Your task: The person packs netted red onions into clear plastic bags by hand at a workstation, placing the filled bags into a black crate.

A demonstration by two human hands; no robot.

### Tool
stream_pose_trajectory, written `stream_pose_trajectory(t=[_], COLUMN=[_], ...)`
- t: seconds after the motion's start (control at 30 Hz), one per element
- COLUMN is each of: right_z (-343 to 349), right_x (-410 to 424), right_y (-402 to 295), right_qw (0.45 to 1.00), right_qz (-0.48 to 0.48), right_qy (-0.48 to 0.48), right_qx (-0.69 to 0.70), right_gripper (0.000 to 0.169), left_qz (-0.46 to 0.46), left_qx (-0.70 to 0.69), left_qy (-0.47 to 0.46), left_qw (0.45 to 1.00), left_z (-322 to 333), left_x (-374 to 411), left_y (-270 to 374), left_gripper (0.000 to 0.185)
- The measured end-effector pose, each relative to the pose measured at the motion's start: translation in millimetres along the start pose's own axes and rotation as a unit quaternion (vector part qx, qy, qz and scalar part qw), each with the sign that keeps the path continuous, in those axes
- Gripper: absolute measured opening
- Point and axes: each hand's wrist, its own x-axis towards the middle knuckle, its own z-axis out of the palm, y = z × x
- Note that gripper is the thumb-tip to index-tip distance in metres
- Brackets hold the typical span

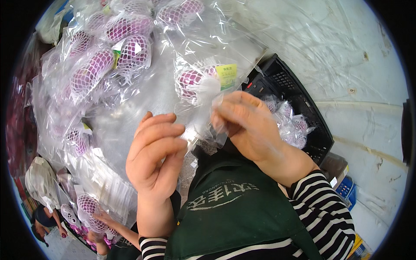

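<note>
A clear plastic bag (200, 112) lies before me on the metal tabletop (128, 112). Inside it is purple produce (190, 81) in white foam netting, beside a yellow-green label (227, 76) that bears writing. My right hand (252, 126) pinches the bag's gathered end between thumb and curled fingers. My left hand (156, 152) is at the near, shiny edge of the plastic, its upper fingers spread and its thumb close to the lower fingertips. Whether those fingertips grip the film cannot be made out.
Bagged, netted purple produce (92, 71) is heaped at the left. Flat clear bags (113, 185) lie below it. A black plastic crate (320, 130) at the right holds bagged produce (294, 125). A co-worker's hand (103, 217) touches netted produce (87, 204) at lower left.
</note>
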Motion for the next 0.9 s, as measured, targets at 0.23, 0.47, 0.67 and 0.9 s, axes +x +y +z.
stream_pose_trajectory(t=[0.23, 0.47, 0.67, 0.9], right_z=[-42, -79, -146, -36], right_x=[28, -22, -57, -57], right_y=[1, -25, -111, -71], right_qw=[0.998, 0.960, 0.509, 0.704], right_qz=[-0.024, 0.154, -0.175, -0.252], right_qy=[0.055, -0.070, -0.012, -0.241], right_qx=[-0.007, -0.224, -0.843, -0.618], right_gripper=[0.023, 0.033, 0.026, 0.077], left_qz=[-0.040, 0.006, -0.002, -0.058], left_qx=[-0.174, -0.202, -0.156, -0.123], left_qy=[0.070, 0.059, 0.003, -0.079], left_qw=[0.981, 0.978, 0.988, 0.988], left_z=[0, -28, -19, 18], left_x=[-12, -7, 7, 12], left_y=[34, 44, 52, 67], left_gripper=[0.026, 0.014, 0.012, 0.017])
